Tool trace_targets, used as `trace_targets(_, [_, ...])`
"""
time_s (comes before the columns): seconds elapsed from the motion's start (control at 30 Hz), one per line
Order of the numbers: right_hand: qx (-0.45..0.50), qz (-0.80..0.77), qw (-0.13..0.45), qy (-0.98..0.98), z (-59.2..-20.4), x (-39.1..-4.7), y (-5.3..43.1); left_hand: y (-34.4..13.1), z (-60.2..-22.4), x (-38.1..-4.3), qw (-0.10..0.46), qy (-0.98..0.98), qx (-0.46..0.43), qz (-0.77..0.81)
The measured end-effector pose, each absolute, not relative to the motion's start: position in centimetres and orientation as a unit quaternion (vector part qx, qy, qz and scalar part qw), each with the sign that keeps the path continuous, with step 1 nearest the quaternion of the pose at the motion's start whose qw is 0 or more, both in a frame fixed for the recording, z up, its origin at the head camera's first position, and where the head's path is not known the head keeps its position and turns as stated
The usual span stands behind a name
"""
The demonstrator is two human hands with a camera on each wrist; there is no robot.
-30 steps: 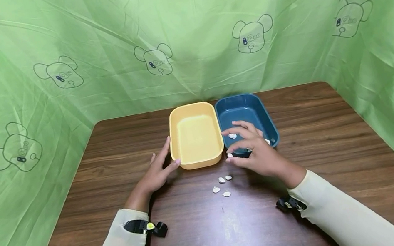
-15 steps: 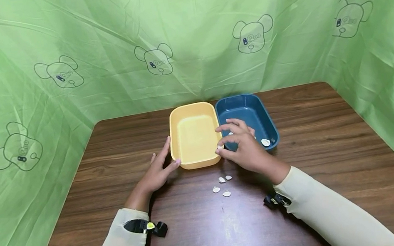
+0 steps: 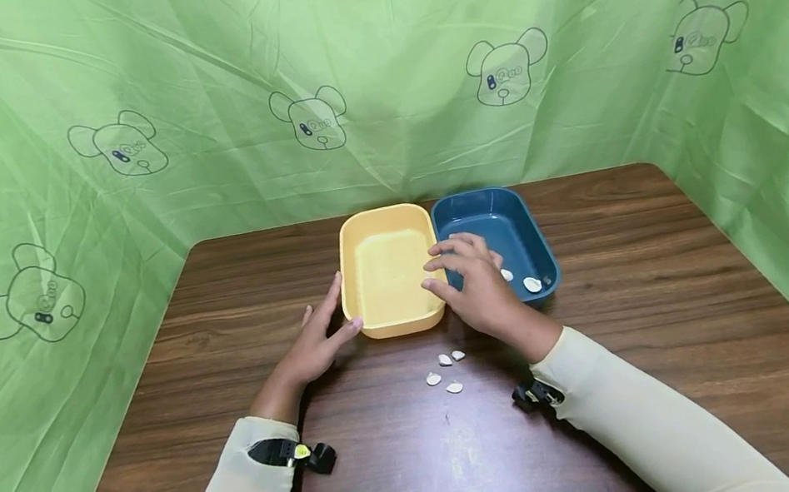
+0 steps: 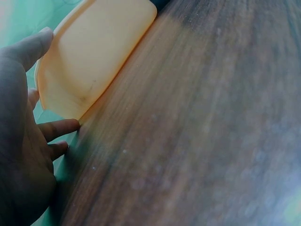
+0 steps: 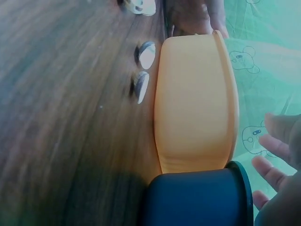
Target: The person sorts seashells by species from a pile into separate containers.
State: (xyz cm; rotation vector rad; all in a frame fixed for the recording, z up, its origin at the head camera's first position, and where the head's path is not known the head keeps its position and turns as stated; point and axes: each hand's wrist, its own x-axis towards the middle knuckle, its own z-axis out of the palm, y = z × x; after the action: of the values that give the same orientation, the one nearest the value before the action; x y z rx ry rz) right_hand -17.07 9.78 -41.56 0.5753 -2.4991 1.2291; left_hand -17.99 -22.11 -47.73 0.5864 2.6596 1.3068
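My left hand [image 3: 310, 346] rests against the left side of the yellow tray [image 3: 400, 327], its thumb at the near-left corner and its fingers straight along the wall. Over the seam between the yellow tray and the blue tray [image 3: 541, 238] hovers my right hand [image 3: 476, 285], fingers loosely bent and apart. Nothing shows between its thumb and fingers. Several small white shell-like pieces [image 3: 454, 387] lie on the table in front of the yellow tray. Inside the blue tray I see white pieces [image 3: 532, 285]; the right hand hides part of its floor.
Both trays stand side by side on the dark wooden table [image 3: 247, 275], near its back edge. A green printed curtain [image 3: 410, 143] encloses the back and sides. Each wrist carries a strapped camera [image 3: 537, 395].
The right hand has moved left from over the blue tray toward the yellow tray's right rim. The white piece it pinched is no longer visible in its fingers. The left hand stays put.
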Motion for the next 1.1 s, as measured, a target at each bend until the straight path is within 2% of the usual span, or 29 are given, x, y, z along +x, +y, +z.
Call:
trace_targets(0.33, [0.188,0.429,0.159,-0.869,-41.3,-16.6,10.0,-22.1,-47.6,-17.8,0.06,0.879,0.193,0.432])
trace_targets(0.67, [0.258,0.445,0.239,-0.824,-41.4,-15.3,11.0,-22.1,-47.7,-17.9,0.057,0.88,0.194,0.43])
trace_targets(1.1, [0.301,0.442,0.199,-0.821,-40.8,-13.0,12.3,-22.1,-47.8,-18.0,0.057,0.878,0.195,0.434])
